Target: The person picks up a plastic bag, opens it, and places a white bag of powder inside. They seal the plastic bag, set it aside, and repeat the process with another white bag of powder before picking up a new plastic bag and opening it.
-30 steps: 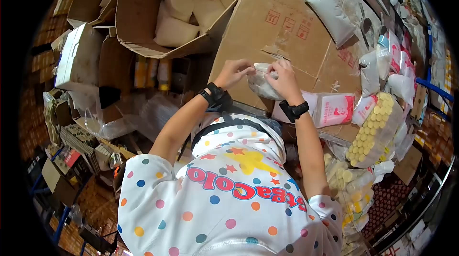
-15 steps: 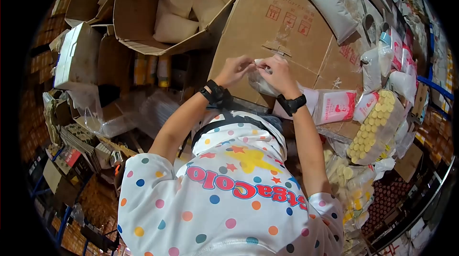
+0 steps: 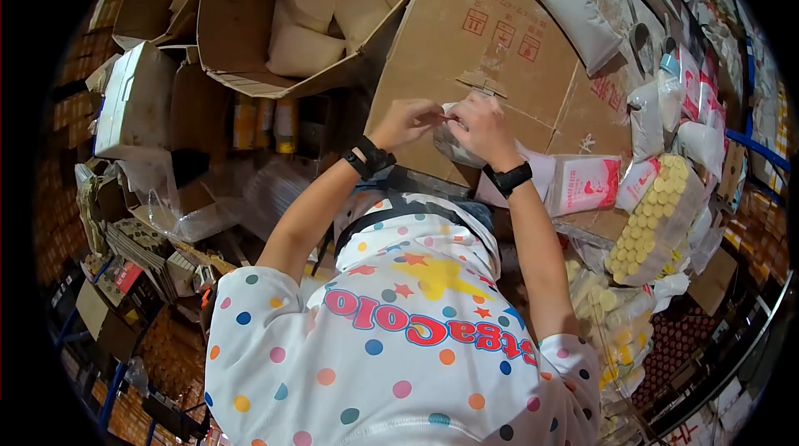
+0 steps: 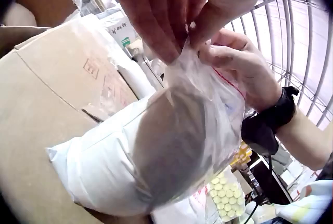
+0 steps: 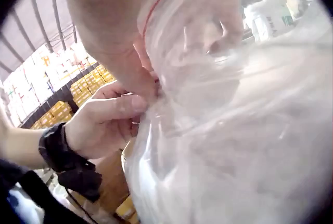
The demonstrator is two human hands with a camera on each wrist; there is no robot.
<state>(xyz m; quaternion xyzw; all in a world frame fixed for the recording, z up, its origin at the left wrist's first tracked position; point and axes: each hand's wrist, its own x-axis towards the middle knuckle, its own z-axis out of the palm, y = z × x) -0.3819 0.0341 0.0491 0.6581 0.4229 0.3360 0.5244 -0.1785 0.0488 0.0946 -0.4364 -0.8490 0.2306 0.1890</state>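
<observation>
- Atop a cardboard box (image 3: pixel 433 63), close before a person in a dotted shirt (image 3: pixel 399 400), a clear plastic bag (image 4: pixel 156 146) with pale contents sits beneath two hands.
- The left hand (image 3: pixel 409 120) pinches the bag's top between thumb and fingers; the right hand (image 3: pixel 485 128) pinches it just beside.
- Both hands hide the bag's mouth from the head camera; the left wrist view crops the left hand, and glossy, blurred plastic fills much of the right wrist view, obscuring what lies inside.
- A red line (image 4: pixel 229 82) runs near the bag's top.
- "Colo" reads upside down on the shirt, the remaining letters bending into folds.
- Red handling symbols (image 3: pixel 503 34) mark the box, their characters too small to read.
- A pink-and-white packet (image 3: pixel 587 185) near the right wrist carries illegible print.
</observation>
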